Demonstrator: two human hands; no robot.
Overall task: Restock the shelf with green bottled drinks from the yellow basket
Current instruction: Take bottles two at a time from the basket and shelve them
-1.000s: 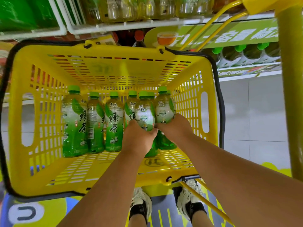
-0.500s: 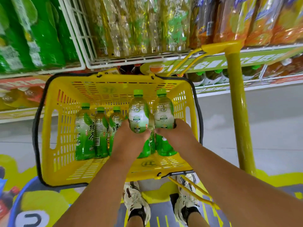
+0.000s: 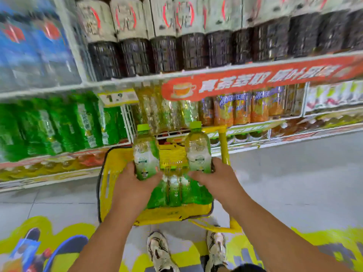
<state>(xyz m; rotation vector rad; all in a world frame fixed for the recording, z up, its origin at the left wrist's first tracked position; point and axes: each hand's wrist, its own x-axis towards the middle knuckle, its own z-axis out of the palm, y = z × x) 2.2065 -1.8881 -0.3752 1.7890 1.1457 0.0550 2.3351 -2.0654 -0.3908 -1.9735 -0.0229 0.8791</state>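
My left hand (image 3: 135, 181) and right hand (image 3: 214, 176) each grip one clear plastic green-capped tea bottle, left (image 3: 146, 154) and right (image 3: 198, 152), at centre frame above the yellow plastic basket (image 3: 110, 185). I should keep both upright toward the green row on the white wire shelf (image 3: 125, 122) at left.

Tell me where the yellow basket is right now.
In the head view the yellow basket sits low at center, on its cart in front of the shelf, just beyond the person's shoes and below the two held bottles.
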